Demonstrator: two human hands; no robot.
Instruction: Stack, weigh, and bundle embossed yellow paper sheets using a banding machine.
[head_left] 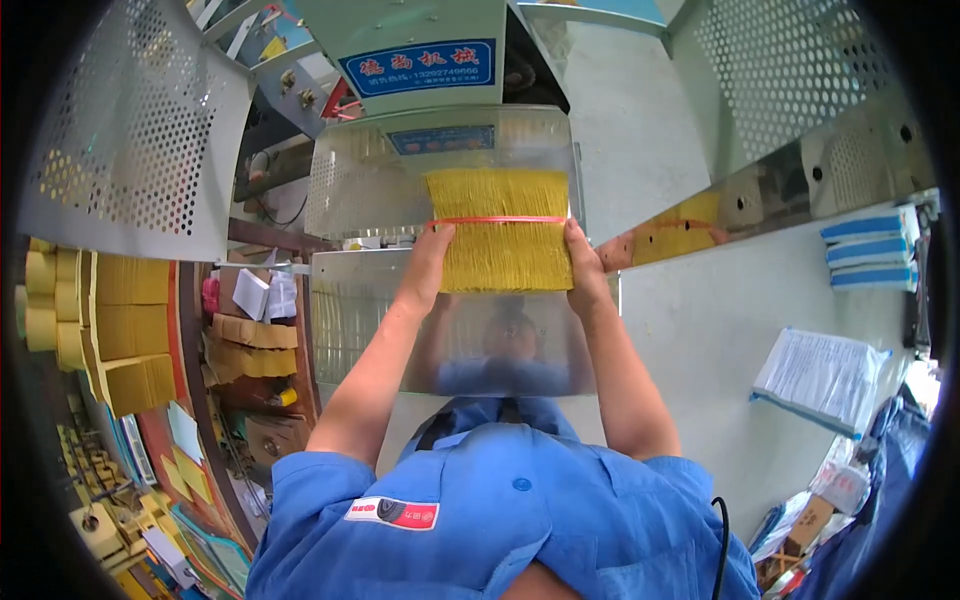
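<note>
A block of yellow pleated filter paper (505,258) is gripped between my two hands over a shiny metal plate. Across its folds runs a thin red band (502,219), just above the middle of the block. My left hand (428,262) presses against the left side, its thumb close to the end of the band. On the opposite side my right hand (586,268) is closed against the edge, thumb near the band's right end. Under the block the polished metal plate (480,370) mirrors my blue shirt and arms. Most of my fingers are hidden behind the block.
A green machine housing (410,25) with a blue label stands ahead. Perforated metal panels (130,140) rise at left and right. Yellow pleated stacks (135,320) fill shelving on the left. White-and-blue wrapped packages (825,380) lie on the floor to the right.
</note>
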